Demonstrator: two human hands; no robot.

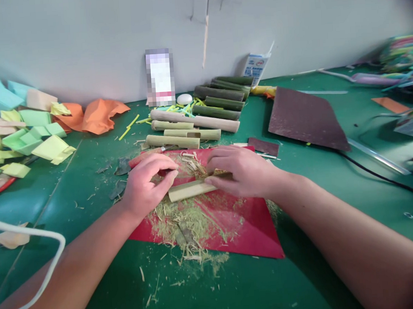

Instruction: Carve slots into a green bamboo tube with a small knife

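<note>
A pale, scraped bamboo tube [189, 190] lies slightly slanted above a red sheet [256, 235]. My right hand [233, 169] is closed over its right part, thumb along the near side and fingers over the top. My left hand [150, 179] is by the tube's left end, fingers curled and the thumb brought close to the index finger. Something small and dark shows between them, too small to name. Greenish bamboo shavings and dust [190, 225] cover much of the sheet under both hands.
Several bamboo tubes, pale [173, 141] and dark green [218, 112], lie behind the sheet. Folded coloured paper pieces [23, 133] and crumpled orange paper [101, 116] are at left. A dark brown board [302, 118], a drink carton [256, 67] and a black cable [379, 174] are at right.
</note>
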